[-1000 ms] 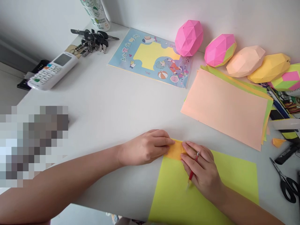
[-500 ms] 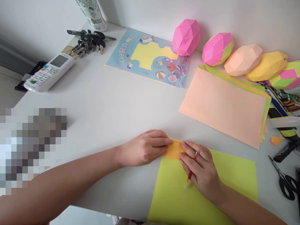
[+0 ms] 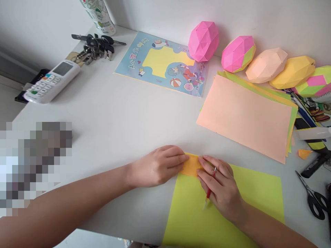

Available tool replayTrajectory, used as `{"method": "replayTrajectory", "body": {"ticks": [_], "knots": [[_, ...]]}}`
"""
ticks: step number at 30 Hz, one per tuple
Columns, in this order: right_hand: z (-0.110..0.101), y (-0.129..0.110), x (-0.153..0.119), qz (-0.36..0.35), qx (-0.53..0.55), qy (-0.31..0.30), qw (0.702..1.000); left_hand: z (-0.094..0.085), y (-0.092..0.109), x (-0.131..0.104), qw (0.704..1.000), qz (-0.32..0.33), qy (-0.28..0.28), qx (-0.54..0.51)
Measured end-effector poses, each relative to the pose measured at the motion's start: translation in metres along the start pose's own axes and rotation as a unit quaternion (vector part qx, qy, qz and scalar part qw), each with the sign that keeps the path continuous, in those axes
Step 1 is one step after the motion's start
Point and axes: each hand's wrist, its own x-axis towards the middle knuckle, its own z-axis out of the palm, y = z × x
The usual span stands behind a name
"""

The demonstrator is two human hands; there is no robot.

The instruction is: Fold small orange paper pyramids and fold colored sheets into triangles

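Note:
A small orange piece of paper [image 3: 191, 166] lies over the upper left corner of a yellow-green sheet [image 3: 258, 193]. My left hand [image 3: 161, 165] has its fingers pressed together on the paper's left end. At the right end, the fingertips of my right hand [image 3: 219, 187] press down on the same piece. Threaded between the right fingers is a slim red pen [image 3: 208, 193], its pale end pointing down toward the yellow-green sheet. The undersides of the fingers and both thumbs are hidden.
Peach paper [image 3: 245, 117] tops a stack at right, below several faceted paper eggs [image 3: 203, 41]. Scissors [image 3: 314, 196], a black marker [image 3: 314, 165] and an orange scrap [image 3: 304, 153] lie far right. A blue paper packet [image 3: 129, 62], keys [image 3: 95, 46] and white handset [image 3: 53, 82] are further back.
The whole view has shifted very slightly. Both hands stay on the orange paper, with the left wrist a touch lower; the pen remains in the right hand.

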Motion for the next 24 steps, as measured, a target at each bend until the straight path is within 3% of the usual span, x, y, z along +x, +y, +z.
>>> {"method": "replayTrajectory", "body": {"ticks": [4, 9, 15, 24], "knots": [[0.0, 0.002, -0.003, -0.01, -0.002, -0.009, 1.0, 0.007, 0.031, 0.0, 0.99, 0.01, -0.008, 0.138], [0.0, 0.003, -0.004, -0.014, -0.003, -0.014, 1.0, 0.013, 0.065, -0.005, 0.969, -0.067, -0.077, 0.225], [0.0, 0.001, -0.004, -0.013, 0.001, -0.012, 1.0, 0.016, 0.069, -0.008, 0.96, -0.088, -0.126, 0.234], [0.002, 0.003, -0.003, -0.018, 0.008, -0.011, 1.0, 0.017, 0.069, -0.006, 0.963, -0.092, -0.087, 0.236]]}}
